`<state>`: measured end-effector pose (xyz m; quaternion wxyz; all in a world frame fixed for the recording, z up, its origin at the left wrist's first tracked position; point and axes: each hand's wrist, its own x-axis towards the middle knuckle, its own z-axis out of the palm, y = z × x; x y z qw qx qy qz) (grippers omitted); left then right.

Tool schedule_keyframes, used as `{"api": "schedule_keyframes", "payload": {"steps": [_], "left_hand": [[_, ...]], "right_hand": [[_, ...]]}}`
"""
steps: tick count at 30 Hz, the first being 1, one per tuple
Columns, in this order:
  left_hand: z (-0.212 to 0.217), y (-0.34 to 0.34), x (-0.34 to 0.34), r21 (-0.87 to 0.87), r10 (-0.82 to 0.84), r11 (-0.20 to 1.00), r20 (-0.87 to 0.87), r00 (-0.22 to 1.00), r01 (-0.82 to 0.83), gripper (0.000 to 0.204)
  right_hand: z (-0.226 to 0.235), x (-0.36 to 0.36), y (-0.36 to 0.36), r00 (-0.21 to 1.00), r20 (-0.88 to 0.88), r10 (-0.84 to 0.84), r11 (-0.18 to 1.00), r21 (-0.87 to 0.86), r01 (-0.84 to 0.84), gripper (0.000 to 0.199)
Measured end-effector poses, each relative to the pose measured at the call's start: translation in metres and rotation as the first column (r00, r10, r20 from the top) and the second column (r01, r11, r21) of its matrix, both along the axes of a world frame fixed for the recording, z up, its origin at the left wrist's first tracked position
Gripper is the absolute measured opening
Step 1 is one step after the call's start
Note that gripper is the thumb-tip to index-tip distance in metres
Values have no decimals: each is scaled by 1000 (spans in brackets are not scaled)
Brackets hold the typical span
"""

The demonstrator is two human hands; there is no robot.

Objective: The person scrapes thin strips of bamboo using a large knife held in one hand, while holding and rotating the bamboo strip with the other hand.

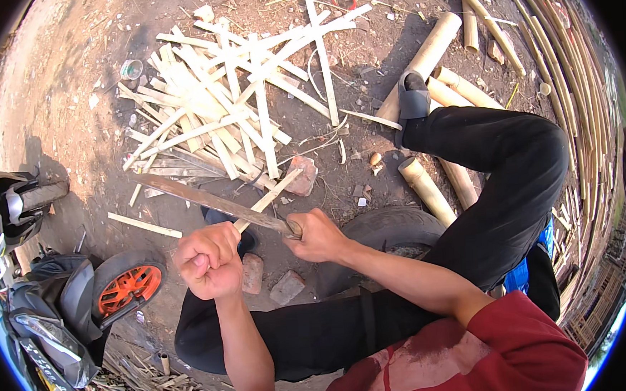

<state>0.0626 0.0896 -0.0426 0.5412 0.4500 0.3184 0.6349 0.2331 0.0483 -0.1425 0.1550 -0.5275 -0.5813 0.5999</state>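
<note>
- Left hand (207, 261) was clenched in a tight fist round the near end of a pale flat bamboo strip (270, 196); the strip ran up toward 1 o'clock from the fist, thin and straight-edged.
- Right hand (318, 236) was clamped on the handle of a long knife (209, 199); the blade, dull, rusty brown and flat, ran toward 10 o'clock from that hand.
- Blade and strip crossed just beside the right hand, touching there.
- Heap of split bamboo slats (228, 100) lay on the dirt at 12 o'clock of the hands, pale yellow, flat, criss-crossed, splintery.
- Round bamboo poles (426, 52) lay at 2 o'clock, smooth tan tubes with hollow cut ends; one short pole (426, 188) lay by the leg.
- Reddish brick lumps: one (302, 175) under the strip's far end, two more (288, 286) below the hands, rough and chipped.
- Worn black rubber tyre (387, 234) sat just at 3 o'clock of the right hand.
- Black trouser leg (499, 184) was bent; foot in a grey sandal (413, 100) rested on a pole.
- Scooter wheel (128, 285) with an orange rim stood at 9 o'clock.
- Ground was dry brown dirt (70, 88).
</note>
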Motion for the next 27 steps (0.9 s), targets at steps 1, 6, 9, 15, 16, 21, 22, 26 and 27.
{"api": "schedule_keyframes", "payload": {"steps": [1,6,9,15,16,21,22,26,27], "left_hand": [[1,2,4,-2,-3,1000,-1,1000,3,29],[5,-3,3,0,47,999,-7,999,-47,29],[1,-4,5,-49,110,993,0,994,-110,28],[1,9,4,-126,375,922,54,925,-366,26],[2,9,3,-137,417,903,47,908,-407,26],[5,11,24,-162,509,846,-40,860,-509,23],[5,13,29,-166,524,835,-44,850,-524,23],[4,11,29,-142,541,828,-46,839,-542,24],[4,10,27,-133,545,828,-34,838,-544,26]], "right_hand": [[-10,2,-3,999,-13,-35,998,-59,34,21],[-72,35,-10,971,240,-18,966,-248,80,23],[-32,13,-6,993,121,8,984,-180,14,24],[-91,17,-22,980,160,-120,945,-283,162,23],[-96,23,-16,965,234,-122,926,-324,195,23],[-34,5,8,993,20,-113,954,-278,114,21],[-13,0,17,993,-44,-106,960,-264,90,21],[10,-9,11,974,-180,-135,961,-265,85,22],[4,-7,7,971,-179,-156,954,-283,101,22]]}}
